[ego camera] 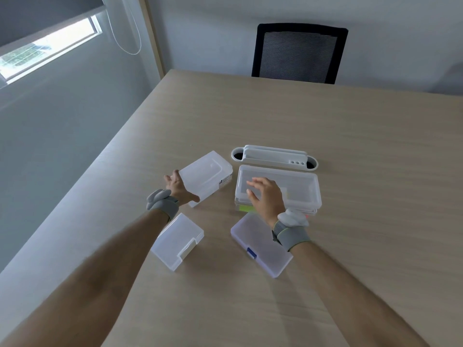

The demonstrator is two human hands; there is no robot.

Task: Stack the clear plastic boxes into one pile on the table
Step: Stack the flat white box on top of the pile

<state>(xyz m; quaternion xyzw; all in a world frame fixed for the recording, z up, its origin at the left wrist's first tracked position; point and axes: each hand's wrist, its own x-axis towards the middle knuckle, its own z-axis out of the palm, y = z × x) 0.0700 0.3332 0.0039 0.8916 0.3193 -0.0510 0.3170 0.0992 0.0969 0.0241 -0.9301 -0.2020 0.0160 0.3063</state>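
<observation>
Gripping the far-left clear box (206,177) by its near end, our left hand (178,189) is closing thumb and fingers around it on the worktop (350,246). Our right hand (266,196) is hovering with fingers spread wide over the long clear box (295,186), which is sitting on another box just beside a white organiser (274,157). A small latched box (176,242) and a blue-clasped box (260,245) are lying nearer us, apart. A black chair (299,53) is standing beyond.
</observation>
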